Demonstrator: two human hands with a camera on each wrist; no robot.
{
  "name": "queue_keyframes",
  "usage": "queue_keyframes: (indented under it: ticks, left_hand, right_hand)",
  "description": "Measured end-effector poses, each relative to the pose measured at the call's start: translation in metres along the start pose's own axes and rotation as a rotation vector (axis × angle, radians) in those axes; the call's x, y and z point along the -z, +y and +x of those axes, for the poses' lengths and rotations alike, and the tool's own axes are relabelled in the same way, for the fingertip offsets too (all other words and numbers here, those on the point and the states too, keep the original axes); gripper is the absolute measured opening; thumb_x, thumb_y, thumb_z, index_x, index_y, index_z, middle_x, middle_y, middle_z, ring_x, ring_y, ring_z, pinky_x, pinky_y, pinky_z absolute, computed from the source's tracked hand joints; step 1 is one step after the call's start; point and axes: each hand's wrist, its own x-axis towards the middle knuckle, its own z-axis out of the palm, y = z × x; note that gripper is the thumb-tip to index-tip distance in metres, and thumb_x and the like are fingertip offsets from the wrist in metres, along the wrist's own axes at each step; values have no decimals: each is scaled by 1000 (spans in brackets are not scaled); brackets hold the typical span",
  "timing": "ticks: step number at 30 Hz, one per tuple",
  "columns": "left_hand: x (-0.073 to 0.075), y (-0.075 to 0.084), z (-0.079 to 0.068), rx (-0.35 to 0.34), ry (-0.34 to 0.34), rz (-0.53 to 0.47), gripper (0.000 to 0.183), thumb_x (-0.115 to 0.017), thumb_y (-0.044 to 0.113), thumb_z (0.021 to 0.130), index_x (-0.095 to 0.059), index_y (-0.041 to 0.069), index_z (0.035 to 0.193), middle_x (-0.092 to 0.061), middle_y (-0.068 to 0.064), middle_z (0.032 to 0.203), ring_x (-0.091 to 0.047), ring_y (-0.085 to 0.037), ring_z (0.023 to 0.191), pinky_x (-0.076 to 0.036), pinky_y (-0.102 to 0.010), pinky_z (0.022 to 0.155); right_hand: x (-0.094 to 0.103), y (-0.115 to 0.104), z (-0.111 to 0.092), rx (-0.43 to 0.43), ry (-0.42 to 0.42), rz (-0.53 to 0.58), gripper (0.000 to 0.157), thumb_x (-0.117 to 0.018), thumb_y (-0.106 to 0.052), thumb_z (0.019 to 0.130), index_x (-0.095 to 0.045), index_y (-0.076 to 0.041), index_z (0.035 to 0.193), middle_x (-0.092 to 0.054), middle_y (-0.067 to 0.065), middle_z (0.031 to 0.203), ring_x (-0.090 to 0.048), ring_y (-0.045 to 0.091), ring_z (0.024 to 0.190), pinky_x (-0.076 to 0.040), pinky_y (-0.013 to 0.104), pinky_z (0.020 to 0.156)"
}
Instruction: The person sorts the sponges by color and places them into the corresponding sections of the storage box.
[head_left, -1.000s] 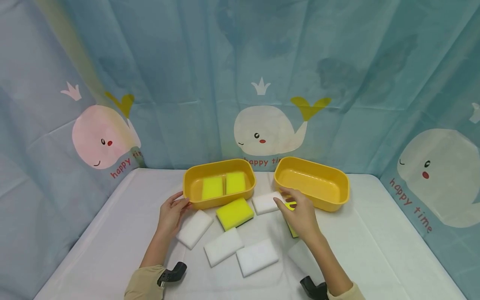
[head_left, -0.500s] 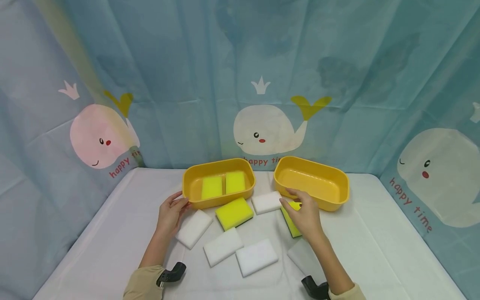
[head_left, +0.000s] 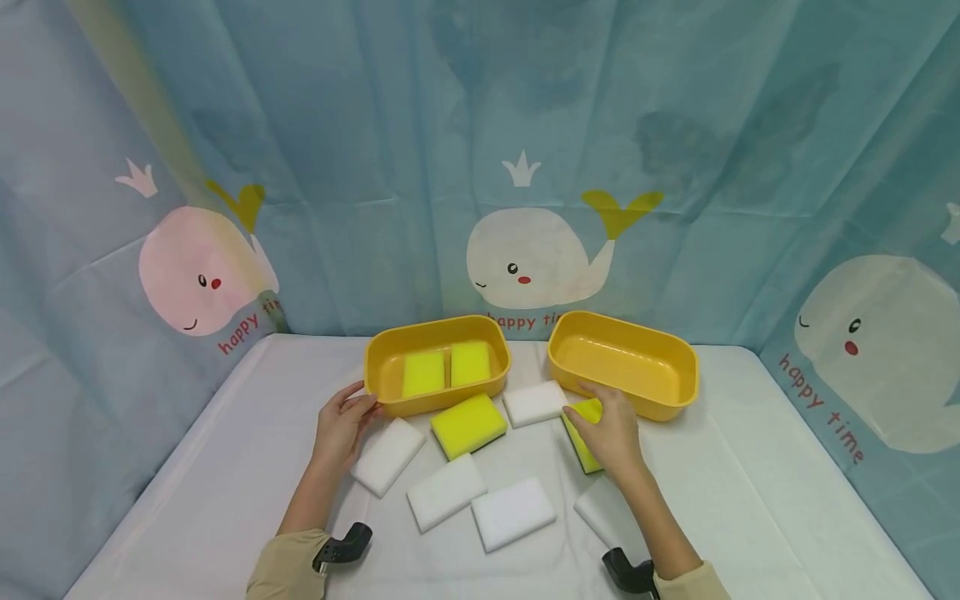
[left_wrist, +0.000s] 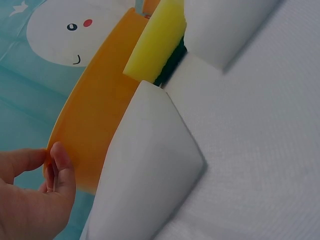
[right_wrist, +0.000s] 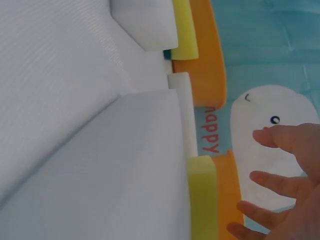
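My left hand (head_left: 343,427) holds the near left corner of a yellow plastic bin (head_left: 420,406); in the left wrist view its thumb and fingertips meet at the bin's rim. Two yellow sponges (head_left: 424,374) lie inside that bin. My right hand (head_left: 617,433) hovers over a yellow scouring sponge (head_left: 581,446) with a dark underside, covering part of it. Spread, parted fingers show on this hand (right_wrist: 292,187) in the right wrist view, holding nothing. Another yellow scouring sponge (head_left: 468,427) lies in front of the left bin. Beside the right hand is a white sponge (head_left: 534,403).
A second yellow bin (head_left: 660,406) with nothing in it stands at the back right. More white sponges lie on the white cloth: one by the left hand (head_left: 388,457), two in the front middle (head_left: 513,513), one partly under the right forearm (head_left: 607,510). A blue curtain (head_left: 375,167) hangs behind.
My right hand has shifted slightly right, from beside the white sponge to over the yellow scouring sponge, with its fingers lower. The left hand stays at the bin's corner.
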Motion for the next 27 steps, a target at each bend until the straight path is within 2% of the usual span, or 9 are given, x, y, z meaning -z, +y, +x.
queue_keyframes:
  ticks: [11, 19, 27]
  left_hand:
    - [0, 1, 0, -3, 3, -1, 56, -57, 6, 109, -36, -2, 160, -65, 2, 103, -69, -1, 84, -58, -14, 85]
    - [0, 1, 0, 6, 5, 4, 56, -57, 8, 109, -36, -1, 160, -65, 0, 106, -69, -1, 84, -58, -13, 86]
    - [0, 1, -1, 7, 4, 2, 56, -57, 8, 109, -36, -1, 160, -65, -1, 107, -69, -1, 84, -58, -14, 86]
  right_hand:
    - [0, 4, 0, -128, -105, -61, 58, -79, -18, 94, -59, 5, 143, -46, 38, 144, -40, 58, 136, -42, 70, 106]
    - [2, 5, 1, -146, -143, -82, 62, -80, -15, 91, -56, 7, 144, -46, 40, 144, -42, 57, 132, -43, 67, 102]
    - [2, 8, 1, -161, -165, -112, 66, -84, -9, 85, -57, 8, 143, -51, 39, 137, -45, 56, 124, -46, 62, 95]
